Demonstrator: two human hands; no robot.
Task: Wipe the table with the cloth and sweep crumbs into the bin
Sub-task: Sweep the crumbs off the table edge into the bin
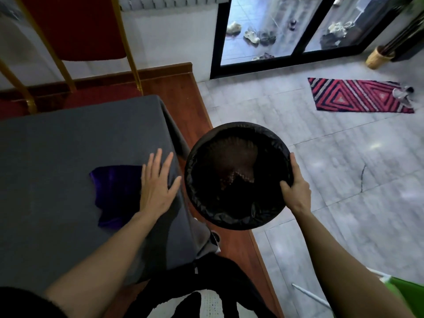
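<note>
A grey-clothed table [68, 138] fills the left of the head view. On it lies a purple cloth [114, 191], partly under my left hand [158, 184], which rests flat with fingers spread near the table's right edge. Just off that edge is a round bin [206, 157] lined with a black bag, with small crumbs at its bottom. My right hand [296, 189] grips the bin's right rim, thumb inside and fingers round the outside. The bin is held just right of the table's edge.
A red chair with gold legs [75, 42] stands behind the table. A wooden floor strip [190, 106] runs beside the table, then grey tiles [321, 157]. A red striped rug [358, 95] and a glass door [275, 31] lie farther off. A green object [403, 288] sits at the bottom right.
</note>
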